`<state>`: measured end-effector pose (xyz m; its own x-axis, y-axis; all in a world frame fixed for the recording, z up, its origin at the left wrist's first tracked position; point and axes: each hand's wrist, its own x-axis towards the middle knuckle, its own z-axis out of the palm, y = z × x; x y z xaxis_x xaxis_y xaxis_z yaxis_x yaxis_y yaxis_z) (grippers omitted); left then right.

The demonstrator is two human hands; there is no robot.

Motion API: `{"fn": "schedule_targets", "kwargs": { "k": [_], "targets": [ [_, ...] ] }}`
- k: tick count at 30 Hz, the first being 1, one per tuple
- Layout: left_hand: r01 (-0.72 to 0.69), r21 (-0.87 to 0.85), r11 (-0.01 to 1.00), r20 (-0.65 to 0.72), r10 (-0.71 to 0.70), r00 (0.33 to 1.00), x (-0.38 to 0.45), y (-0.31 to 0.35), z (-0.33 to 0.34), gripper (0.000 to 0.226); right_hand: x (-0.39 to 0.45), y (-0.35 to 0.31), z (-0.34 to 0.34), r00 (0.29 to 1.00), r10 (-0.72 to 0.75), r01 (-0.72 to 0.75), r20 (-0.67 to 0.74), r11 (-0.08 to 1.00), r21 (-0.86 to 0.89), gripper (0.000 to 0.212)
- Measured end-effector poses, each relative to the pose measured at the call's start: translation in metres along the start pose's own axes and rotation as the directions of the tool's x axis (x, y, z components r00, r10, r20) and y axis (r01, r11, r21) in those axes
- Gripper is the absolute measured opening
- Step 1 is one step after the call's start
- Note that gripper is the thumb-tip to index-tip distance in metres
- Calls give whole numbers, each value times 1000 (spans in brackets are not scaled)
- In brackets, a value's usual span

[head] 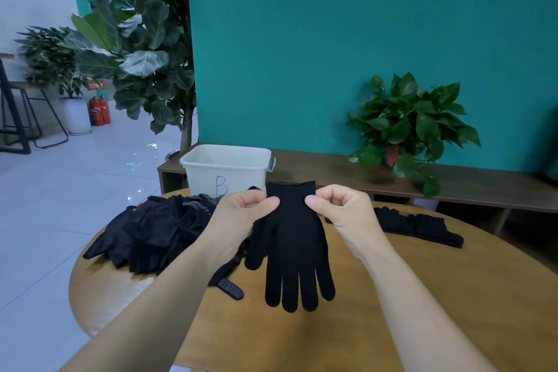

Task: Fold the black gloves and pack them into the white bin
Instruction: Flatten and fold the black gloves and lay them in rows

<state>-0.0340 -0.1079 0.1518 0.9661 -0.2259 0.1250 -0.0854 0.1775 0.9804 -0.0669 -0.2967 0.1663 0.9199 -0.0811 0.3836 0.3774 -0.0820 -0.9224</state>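
Two bare forearms and two bare hands of one person fill the lower half of the view. The left hand (238, 214) and right hand (341, 211) wear no gloves, rings, or bracelets, and the wrists just behind each hand carry no watch or band. No sleeve shows anywhere along either forearm, from the wrist back to the bottom edge of the view. Each thumb ends in a short, plain, unpainted nail, with no markings on it.
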Motion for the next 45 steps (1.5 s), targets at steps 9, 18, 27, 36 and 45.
{"fn": "schedule_targets", "kwargs": {
  "k": [9, 18, 27, 36, 45],
  "targets": [
    [-46, 229, 972, 18, 43, 999, 11, 0, 5, 17, 0, 10, -13, 998, 52, -52, 27, 999, -6, 12],
    [60, 304, 951, 109, -98, 989, 58, -39, 9, 14, 22, 52, -39, 987, 158, -160, -40, 985, -68, 12],
    [-55, 389, 920, 95, 19, 995, 143, -56, 40, 21, 91, 82, -71, 982, 154, -169, -113, 975, -142, 19],
    [-197, 570, 798, 294, 26, 956, 103, -127, 37, 25, 21, 134, -95, 964, 267, -241, 3, 874, -421, 18],
    [-534, 678, 506, 523, 178, 833, 22, -197, 18, 33, -76, 179, -80, 996, 66, -3, 67, 737, -675, 29]
  ]
}}
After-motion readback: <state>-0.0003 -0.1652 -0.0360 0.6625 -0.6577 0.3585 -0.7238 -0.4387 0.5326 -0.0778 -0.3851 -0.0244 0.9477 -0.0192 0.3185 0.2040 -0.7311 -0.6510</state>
